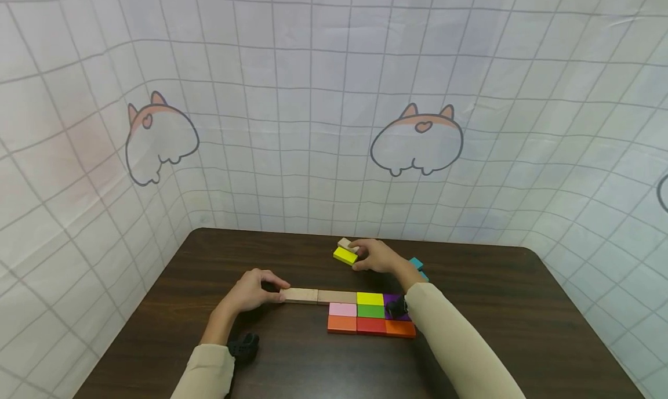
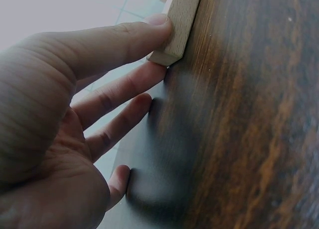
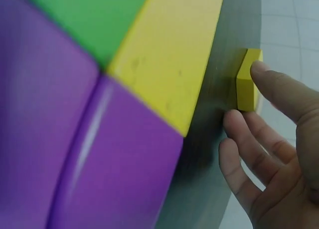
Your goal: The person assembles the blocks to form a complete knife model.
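Gridded white cloth [image 1: 323, 126] hung behind the dark desk [image 1: 496, 306]. The left hand [image 1: 250, 290] pinched the end of a wooden block [image 1: 302, 296], in line beside coloured blocks [image 1: 371, 326]. Farther back, the right hand [image 1: 380, 256] touched a loose yellow block [image 1: 345, 256]; whether it pinched it, I could not tell.

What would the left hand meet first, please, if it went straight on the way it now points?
The left hand would likely first meet the pale, rectangular wooden block at the row's left end, which it already seems to touch; a second pale wooden block lies in line beyond.
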The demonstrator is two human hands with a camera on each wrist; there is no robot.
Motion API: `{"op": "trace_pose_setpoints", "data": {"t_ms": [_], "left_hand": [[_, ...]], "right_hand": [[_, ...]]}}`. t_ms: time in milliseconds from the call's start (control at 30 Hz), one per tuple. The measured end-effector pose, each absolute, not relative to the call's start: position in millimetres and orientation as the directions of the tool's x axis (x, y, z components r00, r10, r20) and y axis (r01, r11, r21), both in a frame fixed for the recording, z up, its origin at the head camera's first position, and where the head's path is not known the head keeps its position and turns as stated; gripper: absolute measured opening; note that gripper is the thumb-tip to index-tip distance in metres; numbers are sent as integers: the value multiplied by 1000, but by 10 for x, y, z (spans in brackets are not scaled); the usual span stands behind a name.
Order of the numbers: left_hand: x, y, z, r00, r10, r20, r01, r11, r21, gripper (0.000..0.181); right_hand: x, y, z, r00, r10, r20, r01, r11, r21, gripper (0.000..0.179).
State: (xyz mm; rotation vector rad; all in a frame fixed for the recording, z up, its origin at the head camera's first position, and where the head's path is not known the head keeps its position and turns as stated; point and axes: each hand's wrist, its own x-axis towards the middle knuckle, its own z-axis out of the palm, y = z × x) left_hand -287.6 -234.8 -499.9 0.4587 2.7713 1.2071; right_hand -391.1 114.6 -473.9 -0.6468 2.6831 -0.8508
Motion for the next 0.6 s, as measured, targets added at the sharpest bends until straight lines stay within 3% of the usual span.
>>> {"op": "trace_pose_setpoints", "data": {"t_ms": [333, 600], "left_hand": [[-2859, -2358, -4994, -955, 293, 38, 227, 645, 730, 20], [-2868, -2346, -4995, -956, 291, 30, 217, 638, 739, 19]], "right_hand": [[-3946, 980, -4744, -907, -407, -111, -287, 787, -546, 49], [-3933, 1042, -4702, -864, -486, -133, -345, 763, -547, 49]]}}
